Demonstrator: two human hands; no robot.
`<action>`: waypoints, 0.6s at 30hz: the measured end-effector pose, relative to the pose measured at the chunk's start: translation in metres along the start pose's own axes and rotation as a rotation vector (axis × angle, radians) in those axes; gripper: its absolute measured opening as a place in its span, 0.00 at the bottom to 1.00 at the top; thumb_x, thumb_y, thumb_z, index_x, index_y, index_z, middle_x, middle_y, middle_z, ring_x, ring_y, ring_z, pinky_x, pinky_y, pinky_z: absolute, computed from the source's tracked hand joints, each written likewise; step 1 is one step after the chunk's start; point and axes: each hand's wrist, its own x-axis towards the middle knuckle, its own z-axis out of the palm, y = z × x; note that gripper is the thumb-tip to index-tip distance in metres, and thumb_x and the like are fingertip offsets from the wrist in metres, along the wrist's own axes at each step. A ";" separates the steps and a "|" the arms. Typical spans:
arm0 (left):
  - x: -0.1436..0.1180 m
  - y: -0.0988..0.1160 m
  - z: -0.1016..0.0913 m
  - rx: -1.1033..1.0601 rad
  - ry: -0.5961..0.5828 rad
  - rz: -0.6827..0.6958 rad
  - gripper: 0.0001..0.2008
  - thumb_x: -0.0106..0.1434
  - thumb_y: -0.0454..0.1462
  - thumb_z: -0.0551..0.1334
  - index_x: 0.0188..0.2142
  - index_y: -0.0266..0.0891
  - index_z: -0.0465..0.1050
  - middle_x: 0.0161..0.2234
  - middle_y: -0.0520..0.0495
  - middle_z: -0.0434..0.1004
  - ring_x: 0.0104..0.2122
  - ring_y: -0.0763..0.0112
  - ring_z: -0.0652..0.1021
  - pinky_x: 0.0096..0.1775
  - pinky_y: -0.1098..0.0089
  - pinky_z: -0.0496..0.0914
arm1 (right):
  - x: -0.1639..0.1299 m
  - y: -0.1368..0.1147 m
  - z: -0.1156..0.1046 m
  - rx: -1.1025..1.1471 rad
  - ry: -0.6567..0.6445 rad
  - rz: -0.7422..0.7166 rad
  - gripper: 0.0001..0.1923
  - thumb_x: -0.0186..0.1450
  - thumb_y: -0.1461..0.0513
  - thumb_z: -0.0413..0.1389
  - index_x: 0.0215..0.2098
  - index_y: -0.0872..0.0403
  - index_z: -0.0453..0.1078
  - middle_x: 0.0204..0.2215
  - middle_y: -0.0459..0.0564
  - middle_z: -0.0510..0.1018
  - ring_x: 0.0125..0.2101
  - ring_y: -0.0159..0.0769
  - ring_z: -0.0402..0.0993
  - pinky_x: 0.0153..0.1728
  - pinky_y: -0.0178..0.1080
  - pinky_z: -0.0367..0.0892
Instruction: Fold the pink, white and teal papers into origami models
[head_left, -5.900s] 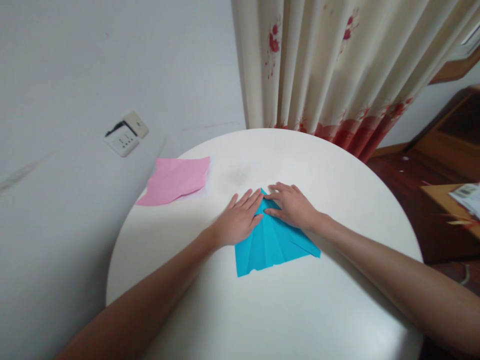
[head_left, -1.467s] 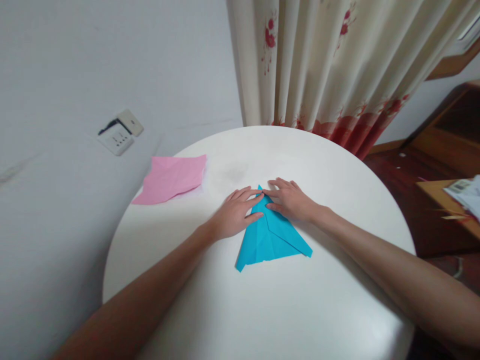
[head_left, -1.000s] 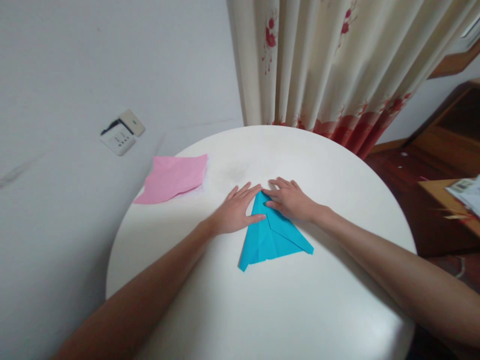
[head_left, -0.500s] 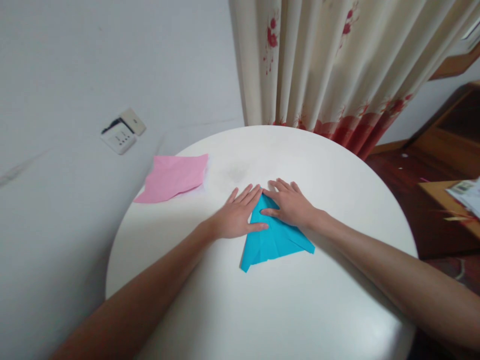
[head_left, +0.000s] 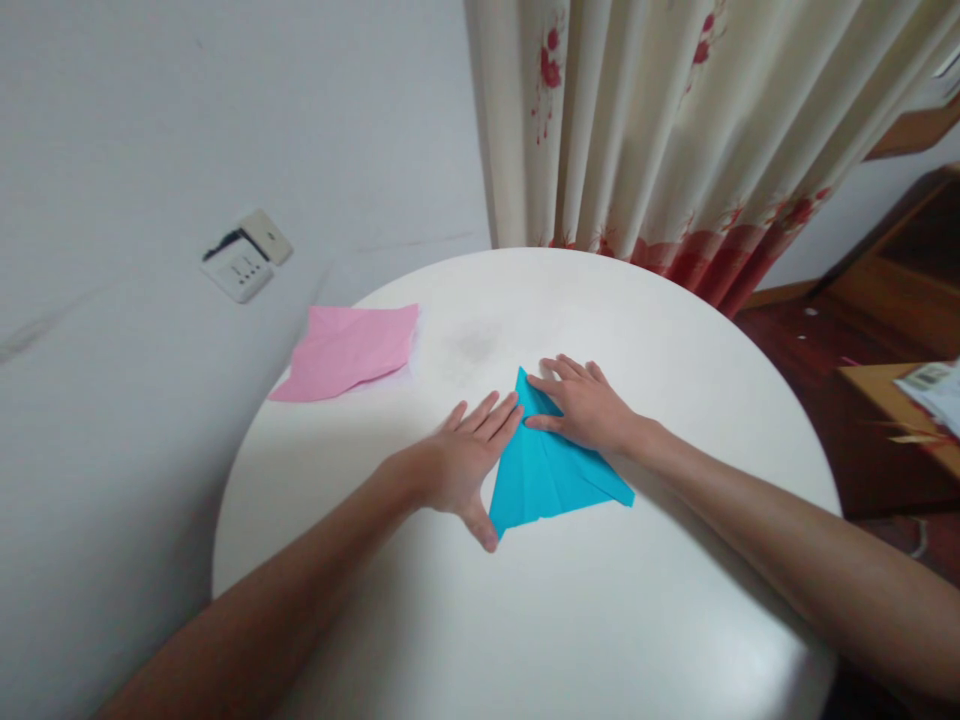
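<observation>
A round white tabletop (head_left: 600, 620) stood against a grey-white wall (head_left: 225, 120) fitted with a socket plate (head_left: 246, 266). Behind it hung a cream curtain (head_left: 675, 120) with red floral print. To the right lay a dark wooden floor (head_left: 810, 350) and wooden furniture (head_left: 900, 270).

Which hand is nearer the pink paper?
Left. The left hand lies flat along the blue paper's left edge, toward the pink paper; the right hand presses beyond it.
</observation>
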 end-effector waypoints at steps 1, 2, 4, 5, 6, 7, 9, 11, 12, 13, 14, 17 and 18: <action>-0.001 0.000 -0.001 -0.006 -0.007 -0.003 0.75 0.39 0.67 0.67 0.72 0.37 0.26 0.71 0.32 0.25 0.69 0.36 0.32 0.63 0.36 0.37 | 0.000 0.000 0.000 -0.001 -0.001 0.000 0.38 0.66 0.40 0.52 0.68 0.49 0.58 0.69 0.60 0.56 0.68 0.63 0.46 0.61 0.70 0.48; -0.001 0.000 -0.002 -0.016 -0.010 -0.002 0.74 0.39 0.68 0.66 0.72 0.37 0.27 0.71 0.32 0.25 0.69 0.36 0.32 0.63 0.37 0.37 | 0.000 0.000 0.000 -0.002 -0.002 -0.001 0.38 0.66 0.40 0.52 0.68 0.49 0.58 0.69 0.60 0.56 0.68 0.63 0.46 0.61 0.70 0.48; 0.002 -0.001 -0.003 -0.048 0.016 -0.001 0.67 0.47 0.68 0.62 0.72 0.38 0.29 0.72 0.34 0.27 0.69 0.39 0.35 0.64 0.38 0.39 | 0.000 0.000 0.001 -0.003 -0.001 -0.004 0.38 0.66 0.40 0.52 0.68 0.49 0.58 0.69 0.60 0.56 0.68 0.63 0.47 0.61 0.69 0.48; 0.004 -0.003 -0.003 -0.065 0.052 -0.008 0.60 0.54 0.67 0.58 0.72 0.40 0.31 0.72 0.35 0.29 0.70 0.42 0.37 0.65 0.40 0.41 | -0.001 0.001 0.001 -0.004 0.001 -0.004 0.38 0.66 0.40 0.52 0.68 0.49 0.58 0.69 0.60 0.56 0.68 0.63 0.47 0.61 0.69 0.48; 0.008 -0.004 -0.003 -0.079 0.099 -0.022 0.52 0.61 0.65 0.53 0.72 0.41 0.34 0.72 0.37 0.32 0.70 0.45 0.40 0.65 0.42 0.43 | -0.001 0.001 0.001 -0.004 0.004 -0.004 0.38 0.66 0.41 0.52 0.68 0.49 0.58 0.69 0.60 0.56 0.68 0.63 0.47 0.61 0.69 0.48; 0.012 -0.005 -0.002 -0.085 0.154 -0.045 0.44 0.66 0.62 0.48 0.72 0.41 0.37 0.72 0.38 0.36 0.71 0.48 0.42 0.65 0.44 0.45 | -0.001 0.001 0.002 -0.003 0.006 -0.006 0.38 0.66 0.41 0.52 0.68 0.49 0.58 0.69 0.61 0.56 0.68 0.63 0.47 0.61 0.69 0.49; 0.022 -0.008 0.002 -0.070 0.257 -0.097 0.35 0.72 0.56 0.42 0.71 0.42 0.42 0.72 0.41 0.40 0.71 0.52 0.45 0.66 0.47 0.47 | -0.001 0.002 0.002 -0.001 0.011 -0.009 0.38 0.67 0.41 0.51 0.68 0.49 0.57 0.69 0.61 0.56 0.68 0.63 0.47 0.61 0.69 0.49; 0.031 -0.012 0.006 -0.041 0.338 -0.132 0.31 0.74 0.52 0.41 0.71 0.44 0.45 0.72 0.44 0.43 0.71 0.54 0.46 0.66 0.48 0.46 | -0.001 0.002 0.002 0.002 0.011 -0.015 0.38 0.67 0.41 0.50 0.68 0.49 0.57 0.68 0.62 0.56 0.68 0.63 0.47 0.61 0.69 0.49; 0.035 -0.013 0.009 -0.030 0.369 -0.141 0.31 0.74 0.51 0.42 0.71 0.44 0.45 0.72 0.45 0.43 0.71 0.54 0.47 0.66 0.49 0.46 | -0.001 0.003 0.002 0.005 0.010 -0.018 0.38 0.67 0.41 0.50 0.69 0.49 0.57 0.68 0.62 0.56 0.68 0.62 0.47 0.61 0.69 0.48; 0.037 -0.015 0.010 -0.023 0.387 -0.142 0.30 0.74 0.51 0.42 0.71 0.44 0.45 0.72 0.45 0.44 0.71 0.54 0.47 0.67 0.49 0.46 | -0.001 0.003 0.002 0.007 0.007 -0.021 0.37 0.68 0.41 0.50 0.69 0.49 0.57 0.68 0.62 0.56 0.68 0.62 0.47 0.61 0.69 0.48; 0.039 -0.017 0.012 -0.018 0.397 -0.136 0.30 0.74 0.51 0.42 0.71 0.45 0.44 0.72 0.46 0.44 0.71 0.54 0.46 0.67 0.49 0.45 | -0.001 0.003 0.001 0.010 0.002 -0.023 0.36 0.68 0.42 0.50 0.69 0.49 0.56 0.68 0.61 0.56 0.68 0.62 0.46 0.61 0.69 0.48; 0.041 -0.020 0.013 -0.015 0.400 -0.110 0.32 0.73 0.53 0.42 0.71 0.45 0.43 0.72 0.47 0.43 0.71 0.55 0.46 0.67 0.49 0.44 | -0.001 0.003 0.000 0.012 -0.012 -0.023 0.32 0.71 0.46 0.48 0.69 0.47 0.56 0.69 0.60 0.56 0.68 0.61 0.46 0.61 0.69 0.49; 0.041 -0.021 0.012 -0.015 0.403 -0.108 0.32 0.73 0.53 0.42 0.71 0.45 0.44 0.72 0.47 0.44 0.71 0.55 0.46 0.67 0.49 0.44 | -0.002 0.003 -0.001 0.012 -0.015 -0.020 0.30 0.72 0.48 0.47 0.69 0.47 0.56 0.69 0.60 0.56 0.68 0.60 0.46 0.61 0.68 0.49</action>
